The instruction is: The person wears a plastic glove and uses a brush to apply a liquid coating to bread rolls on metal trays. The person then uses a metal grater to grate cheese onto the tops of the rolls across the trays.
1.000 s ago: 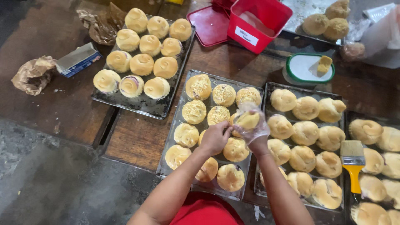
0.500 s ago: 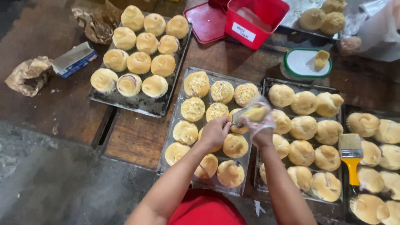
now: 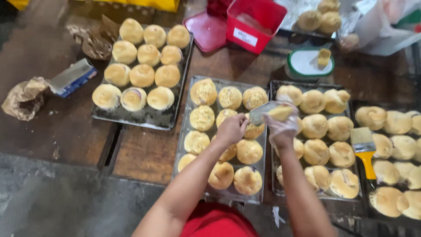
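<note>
Right hand (image 3: 283, 127), in a thin clear plastic glove, is closed round a bread roll (image 3: 280, 113), held just above the gap btwn the middle tray (image 3: 189, 115) and the right tray (image 3: 274, 175). Left hand (image 3: 231, 128) is bare, fingers curled, pinching the near end of a flat metal spatula (image 3: 262, 112) whose blade tip sits against that roll. Under the left hand, the middle tray holds rows of rolls w/ a crumbly topping; one roll (image 3: 249, 151) lies just below the wrist. Right tray is packed w/ plain golden rolls, and a brush w/ yellow handle (image 3: 365, 149) lies across its far edge, next to another tray of rolls. Further back on the desk (image 3: 144, 151): a white tub w/ green rim (image 3: 309, 63), a red box (image 3: 254, 22) w/ its red lid (image 3: 206, 30) beside it. Off to the left, well apart, a fourth tray (image 3: 151, 116) of rolls, a small blue-and-grey carton (image 3: 70, 78), crumpled brown paper (image 3: 24, 97).
</note>
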